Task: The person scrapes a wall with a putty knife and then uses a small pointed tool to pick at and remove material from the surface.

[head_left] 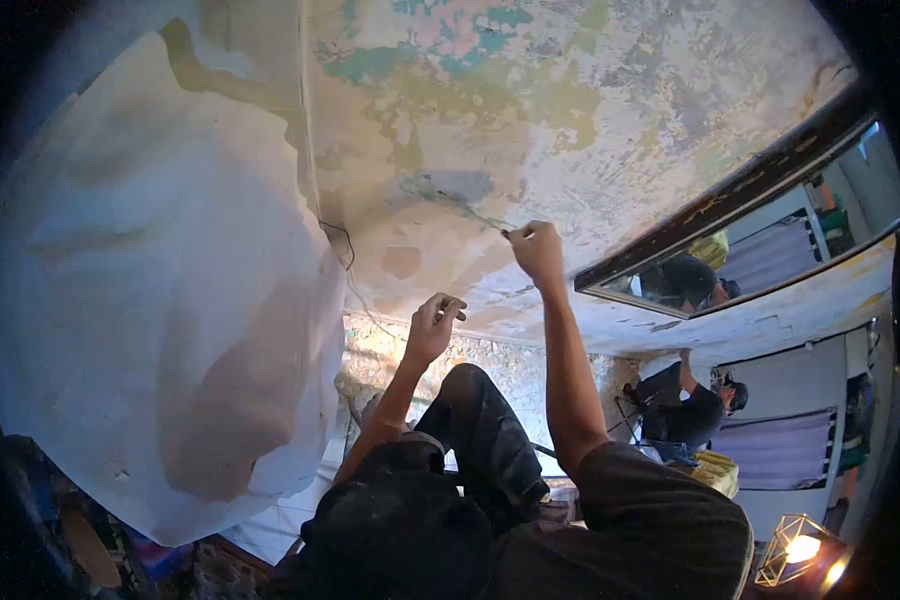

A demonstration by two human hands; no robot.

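Note:
My right hand (539,250) is raised against the patchy painted wall (470,130), its fingers closed round a small dark-ended tool (507,234) that is mostly hidden. From there a rough greenish-grey line (460,205) runs up and left across the wall to a grey patch (458,184). Lower and to the left, my left hand (436,322) hangs in front of the wall with its fingers curled; what they hold, if anything, is too small to tell.
A large white sheet-like surface (160,280) fills the left. A dark-framed mirror (770,240) is at right. Further back, a person in dark clothes (685,415) sits near a purple curtain (775,450). A lit wire-cage lamp (800,548) stands lower right. My bent knee is below.

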